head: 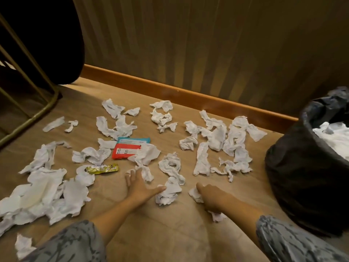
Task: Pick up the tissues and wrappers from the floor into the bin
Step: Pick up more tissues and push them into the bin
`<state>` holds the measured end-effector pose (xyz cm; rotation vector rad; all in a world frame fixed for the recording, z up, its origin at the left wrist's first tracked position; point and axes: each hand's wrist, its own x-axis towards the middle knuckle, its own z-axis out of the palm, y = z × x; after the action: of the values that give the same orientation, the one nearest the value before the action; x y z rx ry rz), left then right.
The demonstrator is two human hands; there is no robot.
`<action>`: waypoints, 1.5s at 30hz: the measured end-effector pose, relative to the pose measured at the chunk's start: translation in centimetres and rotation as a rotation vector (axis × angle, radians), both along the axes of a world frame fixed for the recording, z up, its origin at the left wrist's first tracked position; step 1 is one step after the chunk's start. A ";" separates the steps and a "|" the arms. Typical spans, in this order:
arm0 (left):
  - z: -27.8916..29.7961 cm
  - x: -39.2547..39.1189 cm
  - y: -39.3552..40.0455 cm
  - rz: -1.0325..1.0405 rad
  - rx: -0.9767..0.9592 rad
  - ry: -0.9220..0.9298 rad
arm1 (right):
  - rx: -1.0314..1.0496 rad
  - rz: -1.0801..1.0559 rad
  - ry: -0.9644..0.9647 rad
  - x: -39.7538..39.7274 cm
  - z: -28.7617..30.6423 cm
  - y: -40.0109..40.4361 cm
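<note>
Several crumpled white tissues [221,137] lie scattered over the brown floor. Among them lie a red wrapper [125,151], a teal wrapper [134,140] behind it and a yellow-green wrapper [103,168]. My left hand [140,185] reaches low over the floor with fingers spread, its fingertips touching a twisted tissue [146,172] and its thumb beside another tissue [169,191]. My right hand [209,197] is closed around a tissue wad [195,194], with more tissue showing below the palm. The bin [302,176], lined with a black bag, stands at the right and holds white tissues.
A wooden skirting board [188,95] and striped wall run behind the litter. A metal-framed piece of furniture [37,112] with a dark shape above stands at the far left. A large heap of tissues [43,197] lies at the near left.
</note>
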<state>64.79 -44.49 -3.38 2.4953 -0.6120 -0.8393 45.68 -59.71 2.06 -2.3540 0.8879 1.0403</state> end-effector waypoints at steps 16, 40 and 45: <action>-3.6 0.0 3.1 -0.296 -0.547 -0.123 | -0.057 -1.007 -0.817 6.4 -0.5 1.4; -4.8 3.4 4.8 -0.627 -0.396 -0.454 | -0.332 -0.151 -0.828 4.7 -9.0 3.6; -3.7 3.5 3.9 -0.549 -0.463 -0.411 | -0.159 -0.231 -0.768 5.7 -6.1 0.6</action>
<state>68.28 -40.54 -7.10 2.0881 -1.4879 -0.2847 51.36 -59.07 -4.07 -2.3939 0.9063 -0.0560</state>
